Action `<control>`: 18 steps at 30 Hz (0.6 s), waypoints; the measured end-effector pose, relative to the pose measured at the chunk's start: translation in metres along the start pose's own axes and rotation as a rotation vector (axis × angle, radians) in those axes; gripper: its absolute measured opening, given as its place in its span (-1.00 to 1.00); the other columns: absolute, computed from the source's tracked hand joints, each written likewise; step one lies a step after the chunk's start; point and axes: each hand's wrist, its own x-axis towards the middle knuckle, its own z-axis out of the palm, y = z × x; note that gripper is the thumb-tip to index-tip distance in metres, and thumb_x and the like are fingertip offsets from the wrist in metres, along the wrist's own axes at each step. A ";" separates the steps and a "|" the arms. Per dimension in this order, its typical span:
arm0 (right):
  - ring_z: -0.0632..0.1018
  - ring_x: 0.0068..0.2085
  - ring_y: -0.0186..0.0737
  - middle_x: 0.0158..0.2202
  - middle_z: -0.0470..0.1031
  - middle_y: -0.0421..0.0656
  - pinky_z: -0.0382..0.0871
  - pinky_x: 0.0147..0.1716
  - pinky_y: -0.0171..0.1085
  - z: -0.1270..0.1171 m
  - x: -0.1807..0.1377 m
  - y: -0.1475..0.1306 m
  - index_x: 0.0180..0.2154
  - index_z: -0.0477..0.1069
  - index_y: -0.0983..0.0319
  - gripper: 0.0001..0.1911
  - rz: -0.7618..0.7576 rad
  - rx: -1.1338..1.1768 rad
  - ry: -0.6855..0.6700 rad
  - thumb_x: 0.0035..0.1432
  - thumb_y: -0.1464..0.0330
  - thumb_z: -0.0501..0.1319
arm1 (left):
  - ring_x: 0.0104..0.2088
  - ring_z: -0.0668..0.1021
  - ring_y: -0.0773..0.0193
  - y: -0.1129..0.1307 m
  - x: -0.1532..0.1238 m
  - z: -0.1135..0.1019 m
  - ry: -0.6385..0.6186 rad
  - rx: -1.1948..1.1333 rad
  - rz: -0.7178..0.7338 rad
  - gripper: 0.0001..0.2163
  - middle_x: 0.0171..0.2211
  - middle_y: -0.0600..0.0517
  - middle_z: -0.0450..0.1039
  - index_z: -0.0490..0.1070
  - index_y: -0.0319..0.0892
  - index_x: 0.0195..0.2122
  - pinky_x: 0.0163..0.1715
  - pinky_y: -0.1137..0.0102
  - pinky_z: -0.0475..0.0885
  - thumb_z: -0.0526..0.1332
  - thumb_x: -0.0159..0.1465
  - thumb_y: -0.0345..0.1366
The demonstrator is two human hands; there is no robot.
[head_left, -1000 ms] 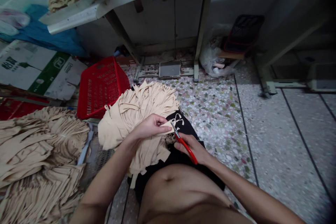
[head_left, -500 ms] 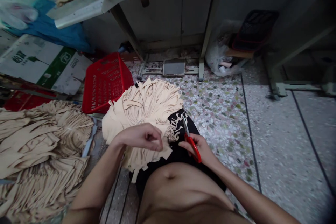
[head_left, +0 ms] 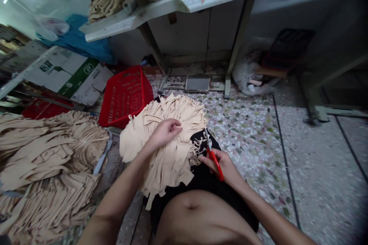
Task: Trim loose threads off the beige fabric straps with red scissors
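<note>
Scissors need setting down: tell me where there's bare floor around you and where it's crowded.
Bare speckled terrazzo floor lies right of the right hand, bordered by the black garment and a dark floor line. Left is crowded: piled beige fabric strips, the red plastic basket, and the strip bundle under the left hand.

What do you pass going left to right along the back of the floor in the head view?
Cardboard carton → red basket → metal pedal → plastic bag → black pouch
</note>
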 end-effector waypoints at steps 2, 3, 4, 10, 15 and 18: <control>0.29 -0.65 -0.38 -0.68 0.30 -0.33 0.07 -0.66 -0.38 -0.002 0.001 -0.002 -0.51 0.29 0.18 -0.50 0.000 -0.004 0.010 0.06 0.03 0.48 | -0.39 0.47 0.27 -0.005 0.006 0.012 0.010 0.088 0.030 -0.83 -0.38 0.04 0.46 0.54 -0.20 -0.17 -0.37 0.43 0.34 0.31 0.26 -0.25; 0.29 -0.65 -0.38 -0.68 0.31 -0.33 0.08 -0.66 -0.38 -0.003 0.001 -0.005 -0.51 0.29 0.18 -0.51 0.005 0.001 0.012 0.06 0.03 0.48 | -0.39 0.47 0.27 -0.006 0.006 0.016 0.006 0.108 0.043 -0.86 -0.39 0.05 0.45 0.53 -0.19 -0.21 -0.37 0.42 0.34 0.30 0.25 -0.27; 0.30 -0.65 -0.37 -0.67 0.34 -0.31 0.09 -0.66 -0.38 -0.003 0.003 -0.009 -0.51 0.29 0.19 -0.51 0.010 0.011 0.013 0.06 0.03 0.48 | -0.39 0.47 0.27 -0.006 0.004 0.019 0.001 0.112 0.059 -0.89 -0.38 0.05 0.45 0.52 -0.19 -0.25 -0.37 0.42 0.33 0.30 0.26 -0.28; 0.38 -0.63 -0.33 -0.63 0.43 -0.26 0.22 -0.65 -0.36 0.005 0.027 -0.039 -0.51 0.33 0.19 -0.50 -0.070 0.125 0.056 -0.04 0.02 0.52 | -0.15 0.52 0.20 0.002 -0.023 0.012 -0.049 0.023 0.254 -0.90 -0.20 -0.05 0.48 0.48 -0.20 -0.23 -0.09 0.35 0.38 0.22 0.36 -0.30; 0.43 -0.62 -0.31 -0.61 0.47 -0.24 0.31 -0.63 -0.34 0.027 0.057 -0.057 -0.49 0.35 0.19 -0.49 -0.125 0.180 0.035 -0.09 0.01 0.55 | -0.11 0.52 0.20 -0.012 -0.038 0.005 -0.106 -0.118 0.107 -0.71 -0.13 -0.03 0.48 0.42 -0.16 0.02 -0.07 0.33 0.40 0.32 0.31 -0.20; 0.46 -0.59 -0.32 -0.46 0.59 -0.15 0.34 -0.62 -0.34 0.039 0.073 -0.066 -0.47 0.37 0.20 -0.49 -0.155 0.207 0.005 -0.12 0.02 0.56 | -0.18 0.50 0.23 -0.021 -0.040 0.002 -0.097 -0.178 0.037 -0.69 -0.21 0.00 0.47 0.44 -0.18 -0.01 -0.12 0.35 0.40 0.35 0.30 -0.14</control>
